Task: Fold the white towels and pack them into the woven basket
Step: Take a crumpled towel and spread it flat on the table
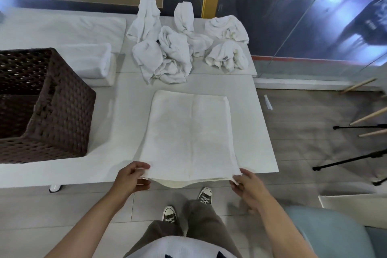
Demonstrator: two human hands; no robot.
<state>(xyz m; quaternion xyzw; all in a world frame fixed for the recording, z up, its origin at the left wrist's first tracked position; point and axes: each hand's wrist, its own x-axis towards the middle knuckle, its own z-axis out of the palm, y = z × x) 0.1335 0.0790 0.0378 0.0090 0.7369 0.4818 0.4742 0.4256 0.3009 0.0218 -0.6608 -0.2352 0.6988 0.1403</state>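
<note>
Right at the near edge of the white table [261,132], a folded white towel [188,132] lies flat, its near end drooping slightly over the rim. The left hand [130,178] pinches the towel's near left corner between thumb and fingers; the right hand [247,186] pinches the near right corner the same way. Bare tabletop runs along both long sides of the towel, with a wider strip on the left between it and the woven basket [62,111].

The towel is doubled, with layered edges showing at the near end and a faint crease running down its middle. Beyond its far edge sits a heap of crumpled white towels [180,48], close to the far end but apart from it. A rolled towel [88,60] rests on a folded one just behind the basket.

The basket is dark brown, open-topped, and cut off by the left border; its inside is shadowed, so what it holds cannot be made out. The right hand is a little blurred. Black tripod legs [345,163] stand on the floor to the right.
</note>
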